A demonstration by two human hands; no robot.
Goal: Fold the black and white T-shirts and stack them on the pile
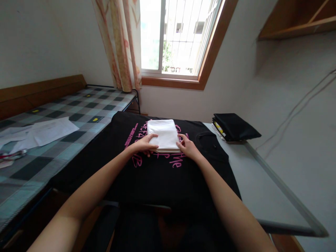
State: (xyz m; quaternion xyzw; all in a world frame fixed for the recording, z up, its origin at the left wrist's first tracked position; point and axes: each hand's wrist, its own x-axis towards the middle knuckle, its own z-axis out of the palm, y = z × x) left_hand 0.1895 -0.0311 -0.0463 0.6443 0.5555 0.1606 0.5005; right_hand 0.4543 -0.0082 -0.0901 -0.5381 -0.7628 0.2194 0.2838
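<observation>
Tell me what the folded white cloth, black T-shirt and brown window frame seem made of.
Folded white cloth: matte fabric, perhaps cotton, judging by its soft, rounded folds. Black T-shirt: probably matte knit jersey, as it lies limp and flat; the pink lettering looks printed. Window frame: likely varnished wood, from its even reddish-brown colour, though laminate is possible.

Two hands point(144, 144) point(189, 147), one folded bundle point(164, 133), one shirt point(162, 182) (plus one window point(151, 38)).
</observation>
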